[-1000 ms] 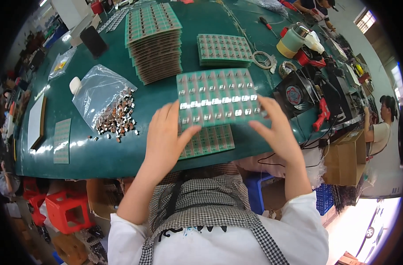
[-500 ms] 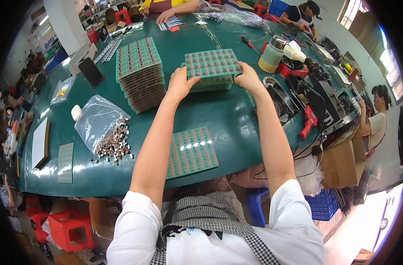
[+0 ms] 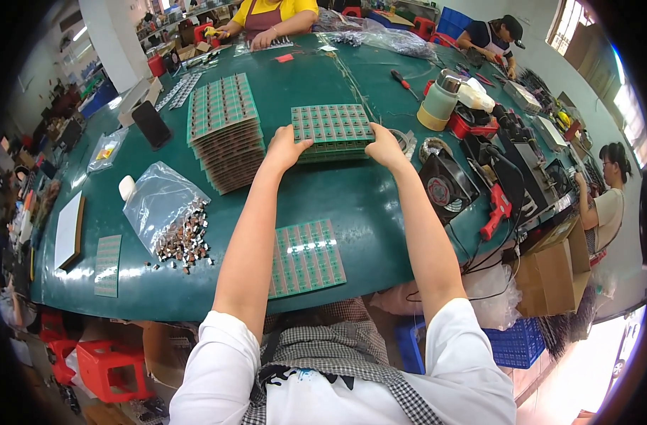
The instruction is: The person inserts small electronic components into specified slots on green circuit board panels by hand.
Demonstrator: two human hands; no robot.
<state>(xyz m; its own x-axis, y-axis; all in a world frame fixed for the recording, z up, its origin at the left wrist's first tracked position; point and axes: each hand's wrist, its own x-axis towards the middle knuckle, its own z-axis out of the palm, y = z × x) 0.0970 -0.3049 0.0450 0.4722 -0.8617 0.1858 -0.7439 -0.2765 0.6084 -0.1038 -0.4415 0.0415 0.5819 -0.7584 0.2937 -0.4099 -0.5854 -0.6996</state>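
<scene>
Clearly, the tall squared stack of thin green circuit panels rises in stepped, rough-edged layers, its top studded with rows of small dark parts. Just to its right sits a low rectangular stack of similar green panels, and the gridded uppermost panel, rigid and flat, lies over that pile. The bare left hand, between the tall stack and the uppermost panel, grips the panel's left edge, its thumb at the near corner; the bare right hand, farther right of the tall stack, is closed on the opposite edge. The outer fingertips are partly hidden, so how far they curl under cannot be told.

Nearer the person than the tall stack and a little to its right, a glossy green-and-pinkish gridded panel lies flat on the smooth, shiny green tabletop. Left of the tall stack and nearer the person are a crinkled clear plastic bag and, at its mouth, a heap of small blocky silver-and-brown metallic pieces. Well to the tall stack's right stand a square black fan and a rounded, pale-green cylindrical flask with a shiny metallic top.
</scene>
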